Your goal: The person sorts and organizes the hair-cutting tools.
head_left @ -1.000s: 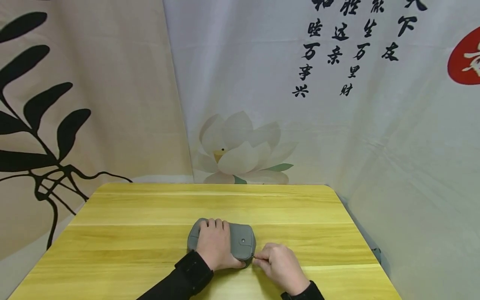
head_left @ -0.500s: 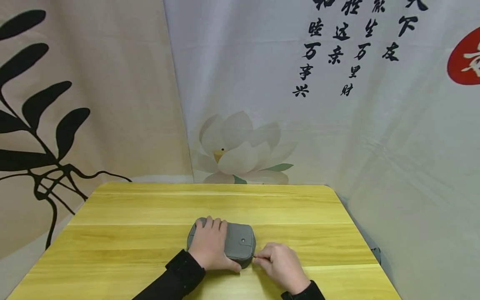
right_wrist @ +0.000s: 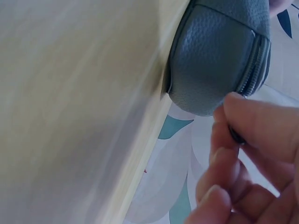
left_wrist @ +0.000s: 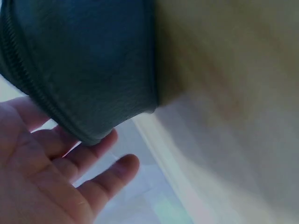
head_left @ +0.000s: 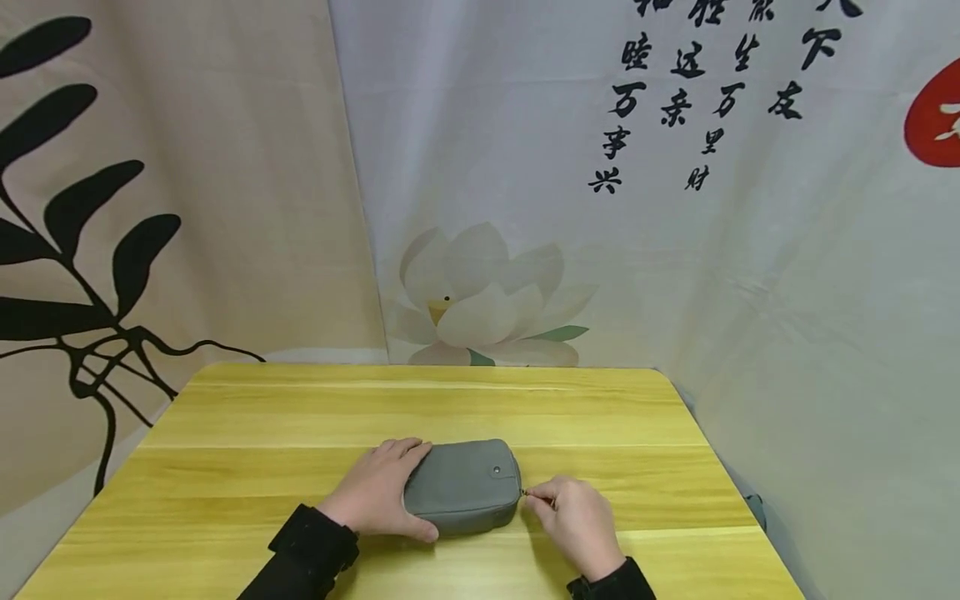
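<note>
A grey zippered pouch [head_left: 465,487] with a small snap on its flap lies on the wooden table. My left hand [head_left: 382,492] is at its left end, thumb along the front side and fingers along the back. In the left wrist view, those fingers [left_wrist: 96,151] are loosely extended by the pouch's zippered edge [left_wrist: 46,100], with the palm apart from it. At the right end, my right hand [head_left: 573,517] pinches the zipper pull between thumb and forefinger. Part of the dark pull [right_wrist: 236,135] shows between the fingers, close to the zipper teeth [right_wrist: 252,70].
The yellow wooden table [head_left: 262,467] extends around the pouch on all sides. Behind it hangs a pale cloth backdrop [head_left: 480,150] with a printed lotus, dark leaves and lettering.
My left hand has slid left from the top of the pouch to its left end. The pouch has shifted right and turned slightly, and my right hand has moved a little right and away with the zipper pull.
</note>
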### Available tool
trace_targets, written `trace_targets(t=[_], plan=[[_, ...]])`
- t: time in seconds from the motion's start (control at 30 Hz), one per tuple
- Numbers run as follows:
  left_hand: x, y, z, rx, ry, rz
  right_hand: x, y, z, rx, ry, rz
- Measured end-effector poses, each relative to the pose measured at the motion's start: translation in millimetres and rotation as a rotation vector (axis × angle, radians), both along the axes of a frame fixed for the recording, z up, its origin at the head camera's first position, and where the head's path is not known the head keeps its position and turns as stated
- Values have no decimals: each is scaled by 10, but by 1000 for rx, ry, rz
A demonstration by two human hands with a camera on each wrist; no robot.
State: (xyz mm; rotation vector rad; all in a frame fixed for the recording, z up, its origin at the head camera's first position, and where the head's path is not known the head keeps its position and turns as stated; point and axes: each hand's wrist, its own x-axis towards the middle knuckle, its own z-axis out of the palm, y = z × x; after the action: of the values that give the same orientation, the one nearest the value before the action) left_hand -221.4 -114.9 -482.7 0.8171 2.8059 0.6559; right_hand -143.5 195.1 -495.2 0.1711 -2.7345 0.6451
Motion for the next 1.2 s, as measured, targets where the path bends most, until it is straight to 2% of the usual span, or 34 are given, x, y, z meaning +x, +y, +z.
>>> trace_targets(t=[0.07, 0.2, 0.43, 0.6, 1.2], plan=[[44, -14, -19, 38, -15, 22, -5, 10, -3, 6, 6, -25], [124, -2, -50, 77, -12, 84, -10, 17, -14, 3, 12, -14], [170, -8, -83, 105, -44, 136, -6, 17, -18, -11, 13, 77], [167, 6, -75, 119, -64, 145, -1, 31, 1, -9, 11, 119], [170, 26, -81, 126, -79, 172, 20, 18, -10, 9, 29, 166]])
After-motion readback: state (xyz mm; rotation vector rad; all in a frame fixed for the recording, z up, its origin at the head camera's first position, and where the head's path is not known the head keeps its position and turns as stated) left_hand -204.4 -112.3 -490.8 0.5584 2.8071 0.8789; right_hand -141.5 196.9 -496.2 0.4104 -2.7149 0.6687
